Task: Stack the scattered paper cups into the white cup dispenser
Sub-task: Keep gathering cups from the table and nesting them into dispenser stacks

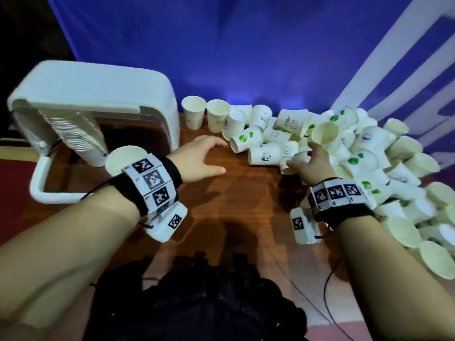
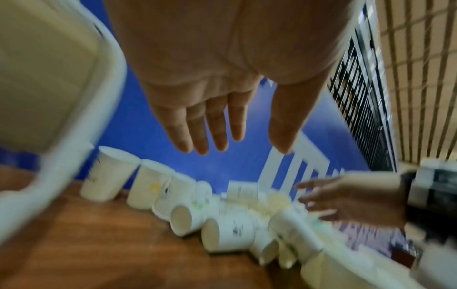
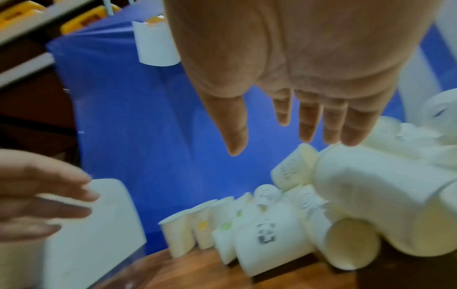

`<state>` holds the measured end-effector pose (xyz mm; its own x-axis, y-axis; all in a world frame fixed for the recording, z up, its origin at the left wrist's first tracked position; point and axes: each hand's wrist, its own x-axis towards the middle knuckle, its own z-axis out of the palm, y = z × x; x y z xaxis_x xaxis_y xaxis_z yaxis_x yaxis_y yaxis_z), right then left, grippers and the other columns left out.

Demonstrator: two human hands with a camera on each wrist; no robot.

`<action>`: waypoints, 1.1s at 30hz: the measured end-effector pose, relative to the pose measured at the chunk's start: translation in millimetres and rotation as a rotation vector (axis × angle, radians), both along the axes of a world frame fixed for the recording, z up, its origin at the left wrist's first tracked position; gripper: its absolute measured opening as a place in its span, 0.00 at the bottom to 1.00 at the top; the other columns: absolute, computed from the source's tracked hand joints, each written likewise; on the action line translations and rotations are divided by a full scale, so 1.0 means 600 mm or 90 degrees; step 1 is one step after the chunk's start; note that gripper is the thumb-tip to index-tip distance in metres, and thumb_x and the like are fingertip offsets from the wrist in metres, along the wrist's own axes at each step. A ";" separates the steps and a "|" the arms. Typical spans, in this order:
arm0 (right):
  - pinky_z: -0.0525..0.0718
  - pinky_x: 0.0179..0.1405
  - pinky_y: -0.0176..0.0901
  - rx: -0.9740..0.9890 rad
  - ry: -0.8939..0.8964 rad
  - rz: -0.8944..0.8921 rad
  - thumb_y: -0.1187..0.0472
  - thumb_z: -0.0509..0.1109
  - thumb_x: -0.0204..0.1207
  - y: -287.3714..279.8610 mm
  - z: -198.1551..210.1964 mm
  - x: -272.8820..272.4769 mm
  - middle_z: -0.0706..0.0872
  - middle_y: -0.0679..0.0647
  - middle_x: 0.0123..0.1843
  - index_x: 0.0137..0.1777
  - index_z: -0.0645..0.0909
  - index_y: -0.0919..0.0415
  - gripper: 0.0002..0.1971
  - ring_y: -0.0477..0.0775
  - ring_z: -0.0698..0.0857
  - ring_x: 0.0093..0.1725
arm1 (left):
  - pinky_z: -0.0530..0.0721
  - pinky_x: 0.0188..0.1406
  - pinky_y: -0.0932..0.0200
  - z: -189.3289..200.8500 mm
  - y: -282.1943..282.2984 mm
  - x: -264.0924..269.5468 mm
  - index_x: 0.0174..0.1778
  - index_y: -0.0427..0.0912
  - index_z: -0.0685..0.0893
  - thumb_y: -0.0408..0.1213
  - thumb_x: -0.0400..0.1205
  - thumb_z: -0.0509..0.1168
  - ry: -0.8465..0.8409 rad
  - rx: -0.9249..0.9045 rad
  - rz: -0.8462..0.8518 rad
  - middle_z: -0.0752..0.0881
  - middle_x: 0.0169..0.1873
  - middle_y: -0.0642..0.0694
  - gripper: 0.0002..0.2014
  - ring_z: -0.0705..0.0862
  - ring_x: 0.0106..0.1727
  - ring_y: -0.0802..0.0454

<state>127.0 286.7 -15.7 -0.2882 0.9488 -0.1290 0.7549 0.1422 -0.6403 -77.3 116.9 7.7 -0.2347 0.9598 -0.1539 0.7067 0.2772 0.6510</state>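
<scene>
The white cup dispenser (image 1: pixel 98 94) lies on its side at the left of the wooden table (image 1: pixel 234 193), with a stack of nested paper cups (image 1: pixel 81 134) inside. A big heap of scattered paper cups (image 1: pixel 357 153) covers the right side. My left hand (image 1: pixel 220 156) hovers flat and empty between the dispenser and the heap; the left wrist view shows its fingers (image 2: pixel 197 127) straight. My right hand (image 1: pixel 299 156) reaches into the heap's near edge with straight fingers (image 3: pixel 329 121) just over a lying cup (image 3: pixel 371 179); I cannot tell whether they touch it.
Two upright cups (image 1: pixel 193 115) (image 1: pixel 218 118) stand by the blue backdrop (image 1: pixel 234 57), next to the dispenser. A lying cup with a panda print (image 1: pixel 264 156) sits between my hands. Bare wood lies in front of the cups. Cables run along the table's near edge (image 1: pixel 327 291).
</scene>
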 end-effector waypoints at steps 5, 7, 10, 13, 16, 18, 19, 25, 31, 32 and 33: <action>0.69 0.71 0.52 -0.076 -0.143 -0.120 0.49 0.78 0.65 0.086 -0.015 0.019 0.67 0.63 0.75 0.77 0.55 0.63 0.47 0.63 0.69 0.74 | 0.69 0.71 0.54 -0.057 0.167 0.046 0.76 0.44 0.64 0.45 0.76 0.69 0.119 -0.084 -0.003 0.68 0.74 0.39 0.33 0.70 0.74 0.42; 0.68 0.71 0.51 -0.097 -0.197 -0.129 0.48 0.78 0.64 0.115 -0.024 0.011 0.67 0.64 0.75 0.76 0.55 0.67 0.48 0.62 0.68 0.74 | 0.67 0.72 0.52 -0.080 0.232 0.058 0.77 0.42 0.63 0.44 0.75 0.69 0.158 -0.105 -0.021 0.67 0.75 0.38 0.35 0.68 0.75 0.41; 0.69 0.70 0.51 -0.097 -0.221 -0.111 0.49 0.78 0.65 0.144 -0.032 -0.004 0.68 0.65 0.74 0.74 0.57 0.68 0.45 0.63 0.69 0.74 | 0.69 0.70 0.49 -0.112 0.303 0.073 0.75 0.42 0.64 0.45 0.74 0.71 0.214 -0.140 -0.050 0.70 0.72 0.38 0.35 0.69 0.72 0.38; 0.74 0.64 0.52 -0.083 -0.247 -0.080 0.50 0.81 0.61 0.160 -0.043 -0.013 0.73 0.63 0.70 0.70 0.61 0.66 0.44 0.63 0.74 0.69 | 0.71 0.67 0.47 -0.146 0.347 0.087 0.75 0.43 0.63 0.48 0.71 0.72 0.266 -0.175 -0.083 0.70 0.72 0.40 0.39 0.70 0.71 0.39; 0.77 0.59 0.51 -0.086 -0.255 -0.069 0.52 0.82 0.58 0.167 -0.053 -0.021 0.73 0.61 0.68 0.68 0.62 0.62 0.43 0.62 0.75 0.67 | 0.72 0.65 0.48 -0.174 0.367 0.093 0.76 0.43 0.58 0.50 0.72 0.72 0.303 -0.190 -0.097 0.70 0.72 0.40 0.41 0.71 0.71 0.40; 0.77 0.57 0.50 -0.098 -0.221 -0.066 0.55 0.83 0.59 0.169 -0.050 -0.021 0.74 0.62 0.68 0.69 0.62 0.61 0.42 0.62 0.76 0.66 | 0.72 0.64 0.49 -0.184 0.369 0.093 0.75 0.43 0.59 0.48 0.73 0.71 0.300 -0.186 -0.092 0.71 0.71 0.40 0.39 0.72 0.70 0.40; 0.77 0.57 0.48 -0.101 -0.203 -0.055 0.55 0.82 0.60 0.170 -0.045 -0.018 0.74 0.61 0.69 0.71 0.61 0.61 0.43 0.62 0.77 0.66 | 0.73 0.64 0.49 -0.186 0.368 0.091 0.74 0.44 0.60 0.47 0.73 0.70 0.294 -0.180 -0.083 0.72 0.70 0.41 0.37 0.72 0.70 0.41; 0.72 0.68 0.45 -0.074 -0.057 0.060 0.54 0.80 0.63 0.134 0.016 0.001 0.73 0.59 0.72 0.79 0.52 0.56 0.49 0.58 0.75 0.70 | 0.76 0.64 0.50 -0.123 0.298 0.064 0.74 0.42 0.62 0.50 0.68 0.75 0.128 -0.136 0.007 0.75 0.68 0.39 0.42 0.75 0.68 0.39; 0.65 0.71 0.38 0.016 0.083 0.163 0.52 0.79 0.65 0.037 0.078 -0.026 0.70 0.55 0.75 0.79 0.58 0.56 0.45 0.51 0.70 0.74 | 0.75 0.54 0.59 0.006 0.137 0.008 0.72 0.46 0.64 0.44 0.67 0.77 -0.060 0.055 0.101 0.76 0.60 0.52 0.40 0.78 0.59 0.51; 0.64 0.73 0.39 0.019 0.084 0.181 0.52 0.79 0.65 0.020 0.083 -0.039 0.69 0.55 0.76 0.79 0.59 0.57 0.45 0.51 0.68 0.75 | 0.72 0.54 0.61 0.024 0.100 -0.007 0.72 0.45 0.64 0.44 0.67 0.77 -0.069 0.087 0.129 0.74 0.59 0.53 0.40 0.76 0.59 0.54; 0.64 0.74 0.41 0.014 0.081 0.193 0.52 0.79 0.65 0.009 0.085 -0.048 0.69 0.55 0.77 0.78 0.60 0.58 0.44 0.52 0.68 0.76 | 0.70 0.54 0.62 0.038 0.069 -0.018 0.72 0.45 0.65 0.44 0.68 0.77 -0.073 0.110 0.152 0.73 0.59 0.53 0.39 0.74 0.59 0.55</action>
